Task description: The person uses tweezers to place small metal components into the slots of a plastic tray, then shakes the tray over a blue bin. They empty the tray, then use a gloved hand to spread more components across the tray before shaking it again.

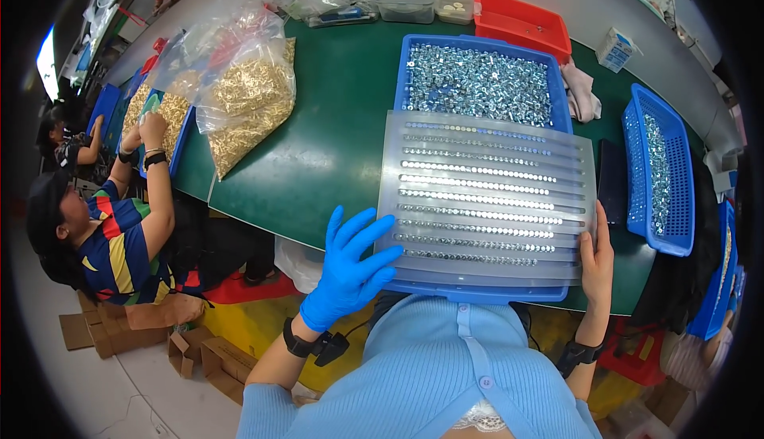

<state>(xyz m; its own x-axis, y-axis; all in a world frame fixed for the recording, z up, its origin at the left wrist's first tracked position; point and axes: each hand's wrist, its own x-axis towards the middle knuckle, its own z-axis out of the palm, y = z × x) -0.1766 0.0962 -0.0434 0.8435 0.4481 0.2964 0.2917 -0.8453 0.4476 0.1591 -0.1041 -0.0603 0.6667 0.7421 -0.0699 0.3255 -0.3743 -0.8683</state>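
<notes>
A translucent plastic grooved tray (485,240) lies tilted on the front of a blue bin, its parallel rows filled to differing lengths with small shiny metal parts. My left hand (348,268), in a blue glove, is by the tray's left edge with fingers spread; whether the fingertips touch it I cannot tell. My bare right hand (598,268) grips the tray's right edge, thumb on top and fingers along the side. Just beyond the tray, the blue bin (483,40) holds a heap of loose silvery metal parts (477,81).
A bag of brass-coloured parts (251,93) stands left on the green table (334,105). At right is a blue basket (676,176) of silvery parts. A red tray (521,25), clear box (407,1) and small carton (617,49) line the back. A co-worker (119,236) handles brass parts at left.
</notes>
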